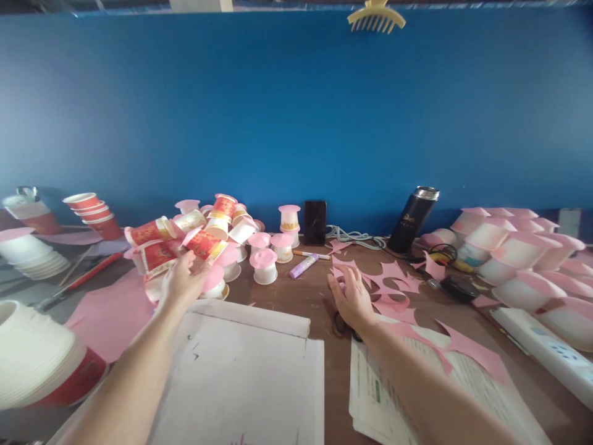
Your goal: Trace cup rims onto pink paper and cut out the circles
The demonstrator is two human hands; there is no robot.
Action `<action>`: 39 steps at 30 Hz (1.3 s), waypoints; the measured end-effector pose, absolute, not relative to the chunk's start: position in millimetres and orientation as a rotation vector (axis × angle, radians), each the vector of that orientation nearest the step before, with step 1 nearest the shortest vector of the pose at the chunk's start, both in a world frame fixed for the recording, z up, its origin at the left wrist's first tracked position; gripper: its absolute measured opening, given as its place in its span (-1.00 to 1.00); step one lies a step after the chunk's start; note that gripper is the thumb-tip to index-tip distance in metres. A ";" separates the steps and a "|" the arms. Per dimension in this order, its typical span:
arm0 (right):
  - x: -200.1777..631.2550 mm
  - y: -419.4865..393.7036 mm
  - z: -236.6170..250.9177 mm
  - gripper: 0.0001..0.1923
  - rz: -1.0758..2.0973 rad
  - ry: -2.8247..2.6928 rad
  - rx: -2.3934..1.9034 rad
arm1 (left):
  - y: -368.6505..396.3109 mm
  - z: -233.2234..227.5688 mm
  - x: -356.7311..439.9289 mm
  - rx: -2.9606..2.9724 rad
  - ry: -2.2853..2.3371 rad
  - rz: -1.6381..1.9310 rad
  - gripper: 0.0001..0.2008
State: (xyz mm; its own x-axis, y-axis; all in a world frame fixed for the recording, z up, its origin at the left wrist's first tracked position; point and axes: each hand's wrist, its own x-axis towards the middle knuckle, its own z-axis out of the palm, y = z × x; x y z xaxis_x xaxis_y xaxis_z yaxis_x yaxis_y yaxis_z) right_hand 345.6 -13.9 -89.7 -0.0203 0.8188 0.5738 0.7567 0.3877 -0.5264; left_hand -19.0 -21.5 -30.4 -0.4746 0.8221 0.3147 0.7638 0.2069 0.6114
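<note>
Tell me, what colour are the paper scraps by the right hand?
Pink. The paper scraps lie under and beside the right hand, clearest in the head view.

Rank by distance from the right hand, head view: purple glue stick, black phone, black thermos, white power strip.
From the right hand:
1. Purple glue stick, just up and left of it.
2. Black phone, farther back, propped against the blue wall.
3. Black thermos, back right, leaning; close to the phone's distance, hard to separate.
4. White power strip, far right edge.
</note>
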 end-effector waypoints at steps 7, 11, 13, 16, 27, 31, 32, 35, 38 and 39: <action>345.1 -13.7 -90.1 -0.62 0.074 -1.782 -1.402 | -20.9 -40.2 -25.4 1.497 2.301 1.208 -0.44; 345.6 -13.1 -91.2 -0.62 0.059 -1.788 -1.394 | -19.8 -44.3 -27.3 1.480 2.295 1.226 -0.41; 346.1 -12.6 -92.0 -0.62 0.057 -1.797 -1.407 | -19.9 -46.4 -28.9 1.457 2.307 1.222 -0.40; 346.3 -12.2 -92.5 -0.61 0.050 -1.804 -1.412 | -20.7 -49.8 -31.2 1.456 2.314 1.219 -0.40; 346.5 -10.9 -94.2 -0.62 0.033 -1.804 -1.410 | -31.5 -31.2 -22.5 1.498 2.594 1.349 -0.69; 346.3 -10.1 -95.7 -0.63 0.041 -1.802 -1.405 | -38.3 -22.8 -17.6 1.531 2.577 1.446 -0.75; 346.2 -10.0 -95.8 -0.62 0.040 -1.803 -1.397 | -42.5 -21.3 -14.2 1.572 2.544 1.467 -0.76; 346.2 -10.3 -95.5 -0.62 0.028 -1.808 -1.378 | -62.7 -16.7 1.2 1.741 2.449 1.501 -0.78; 346.4 -10.9 -95.0 -0.61 0.009 -1.819 -1.355 | -89.8 -11.6 15.9 1.890 2.402 1.455 -0.78; 346.4 -11.2 -94.8 -0.61 0.005 -1.821 -1.348 | -99.5 -9.9 17.9 1.935 2.389 1.461 -0.80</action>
